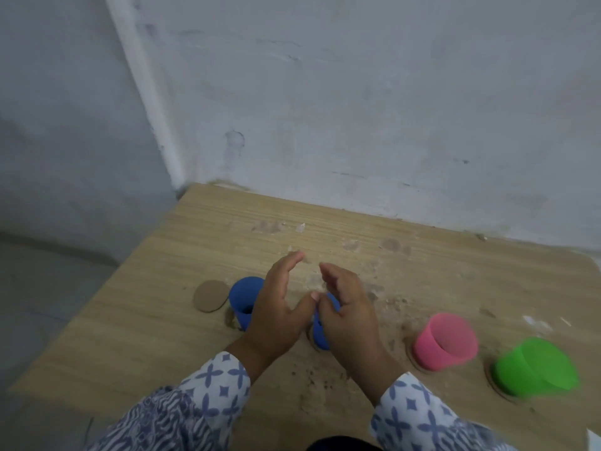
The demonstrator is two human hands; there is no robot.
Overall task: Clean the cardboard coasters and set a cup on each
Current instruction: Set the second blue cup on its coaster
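Both forearms come in from the bottom edge, the left sleeve [214,385] and right sleeve [413,415] patterned blue and white. The left hand [276,307] is at centre frame, palm facing right, fingers together and gently curved, pointing up, thumb spread toward the other hand. The right hand [349,315] mirrors it, fingers loosely curved. The fingertips are apart.

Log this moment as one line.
left hand: open beside right blue cup | right hand: over it, grip unclear | pink cup, green cup: on coasters | bare coaster: far left
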